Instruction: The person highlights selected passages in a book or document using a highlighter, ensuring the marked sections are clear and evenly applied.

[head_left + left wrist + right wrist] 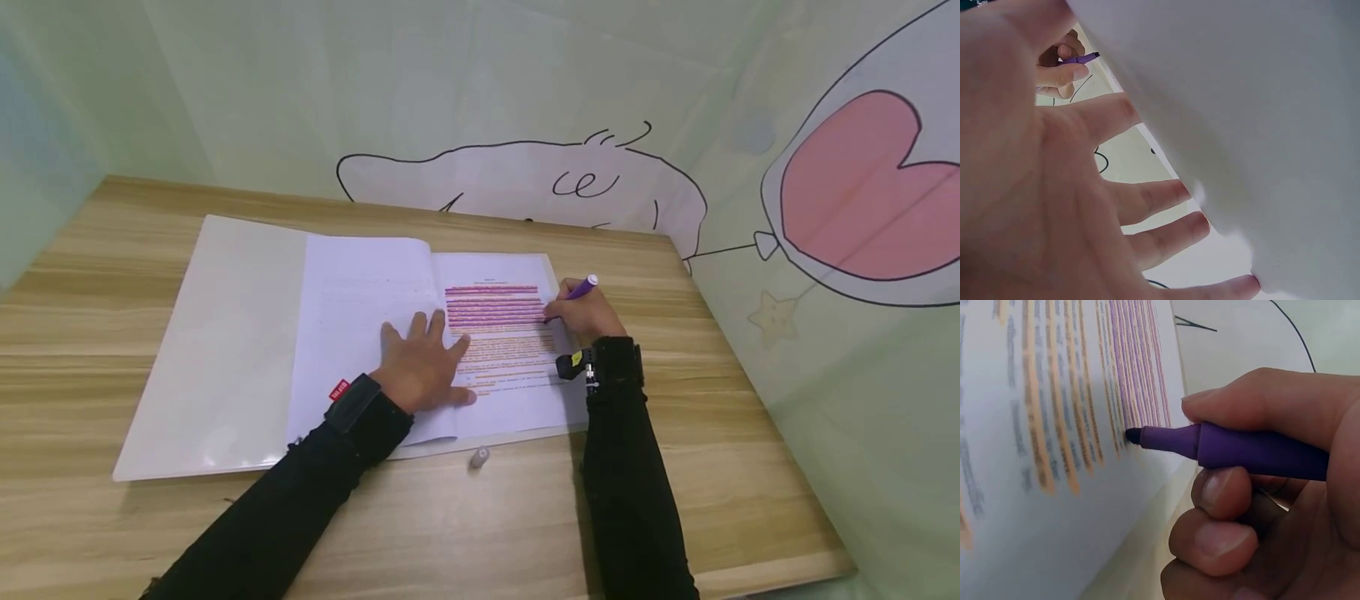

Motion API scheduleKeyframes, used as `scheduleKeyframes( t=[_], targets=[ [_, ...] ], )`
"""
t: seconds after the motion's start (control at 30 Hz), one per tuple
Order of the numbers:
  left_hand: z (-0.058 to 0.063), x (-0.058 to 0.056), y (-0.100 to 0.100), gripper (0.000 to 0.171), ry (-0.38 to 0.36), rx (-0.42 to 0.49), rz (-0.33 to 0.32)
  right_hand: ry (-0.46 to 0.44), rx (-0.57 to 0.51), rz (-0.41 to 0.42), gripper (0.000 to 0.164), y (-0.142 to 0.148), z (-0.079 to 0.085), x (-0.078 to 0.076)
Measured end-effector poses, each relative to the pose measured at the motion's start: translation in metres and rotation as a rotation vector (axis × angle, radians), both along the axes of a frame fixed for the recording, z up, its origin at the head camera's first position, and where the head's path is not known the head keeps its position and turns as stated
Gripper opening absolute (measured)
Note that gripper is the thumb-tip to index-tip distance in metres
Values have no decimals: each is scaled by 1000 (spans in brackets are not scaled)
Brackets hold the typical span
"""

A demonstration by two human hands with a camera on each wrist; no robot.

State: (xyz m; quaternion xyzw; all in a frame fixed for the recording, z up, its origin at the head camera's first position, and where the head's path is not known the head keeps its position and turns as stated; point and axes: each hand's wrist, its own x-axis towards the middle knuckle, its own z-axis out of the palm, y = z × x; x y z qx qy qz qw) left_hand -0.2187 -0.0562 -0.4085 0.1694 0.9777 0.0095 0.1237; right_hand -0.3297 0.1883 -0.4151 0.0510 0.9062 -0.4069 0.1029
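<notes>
In the head view a booklet lies spread on the table, its right-hand page printed with lines of text. Purple strokes cover the upper lines and orange strokes the lower ones. My right hand grips a purple highlighter between thumb and fingers. Its dark tip is at the right end of a purple-marked line. My left hand rests on the booklet near the fold, fingers spread. In the left wrist view those fingertips touch the white paper, and the highlighter shows beyond them.
A small grey cap lies on the wooden table just below the booklet. The booklet's pale cover spreads to the left. Behind the table and to its right stands a pale green backdrop with cartoon drawings.
</notes>
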Motion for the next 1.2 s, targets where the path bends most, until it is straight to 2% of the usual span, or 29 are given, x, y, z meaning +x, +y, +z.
scheduleKeyframes(
  t=[0.3, 0.57, 0.63, 0.77, 0.87, 0.93, 1.07, 1.2],
  targets=[
    [0, -2, -2, 86, 18, 3, 2, -9, 0, -6, 31, 0, 3, -3],
    [1, -3, -2, 86, 2, 12, 6, -27, -14, -1, 30, 3, 4, -2],
    [0, -2, -2, 86, 0, 7, 5, -11, -71, -11, 29, 4, 3, 0],
    [0, -2, -1, 87, 4, -3, -3, 66, -318, -10, 28, 2, 7, 3],
    [0, -1, 0, 86, 23, -8, -7, 110, -478, 57, 26, -13, 12, 6],
    [0, -1, 0, 86, 36, -16, -5, 112, -516, 115, 26, -29, 13, 8],
    [-1, -1, 1, 87, 32, -21, 3, 70, -495, 224, 25, -67, 5, 14],
    [-2, 0, 2, 87, 16, -23, 0, 10, -442, 236, 24, -91, -7, 20]
  ],
)
